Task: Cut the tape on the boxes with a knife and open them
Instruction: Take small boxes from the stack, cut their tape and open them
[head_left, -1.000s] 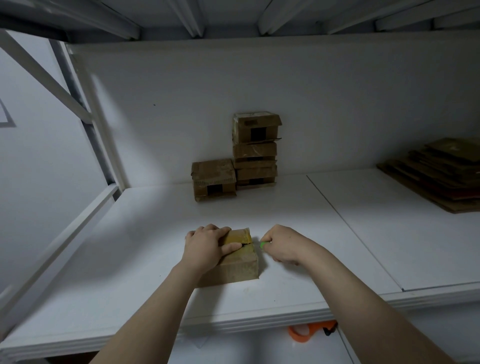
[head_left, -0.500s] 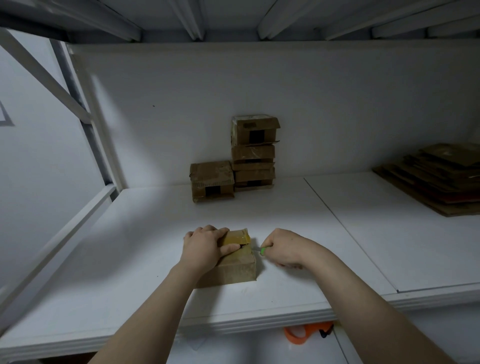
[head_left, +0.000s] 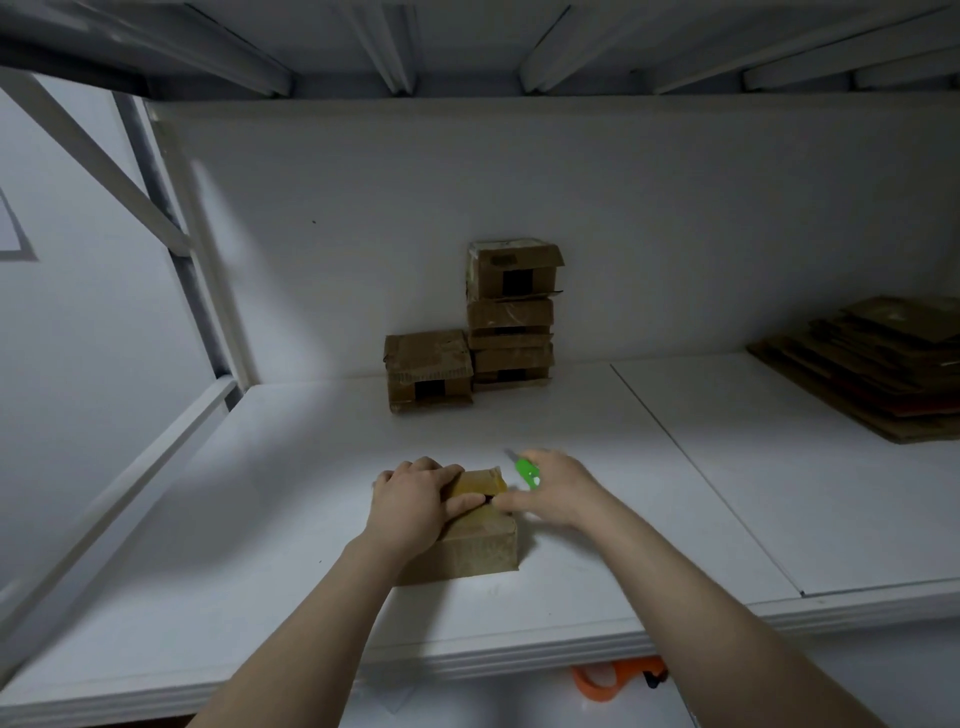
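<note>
Head view: the box (head_left: 478, 540) sits on the white shelf (head_left: 311, 519) near its front edge, directly ahead of me. The left hand (head_left: 415, 501) holds the box from above, with its fingers curled over the far flap and its thumb laid along the centre seam. The right hand (head_left: 558, 488) grips the knife (head_left: 527, 472) by its green handle. The blade points up and away from the box, and one digit of this hand reaches to the seam, close to the left thumb.

Hazards, as I judge them:
1. The blade is exposed while the same hand works at the flap. A slip or a twist of the wrist could bring the edge against the left thumb.
2. The box is light. If the left hand lets go while the flap is pulled, the box may slide toward the shelf edge.
3. If the tape is only partly cut, forcing the flap may tear the cardboard.

Limits of observation:
- The blade is blurred, so I cannot tell how far it is extended.
- The hands cover the seam, so I cannot tell whether the tape is cut.
- The stack of boxes (head_left: 511, 312) and the single box (head_left: 428, 371) touching it at the rear are too dim to show their tape.
- The flattened cardboard (head_left: 883, 364) is cut off by the frame at the right.
- The shelf half hides an orange object (head_left: 618, 680) below it, and I cannot identify it.
</note>
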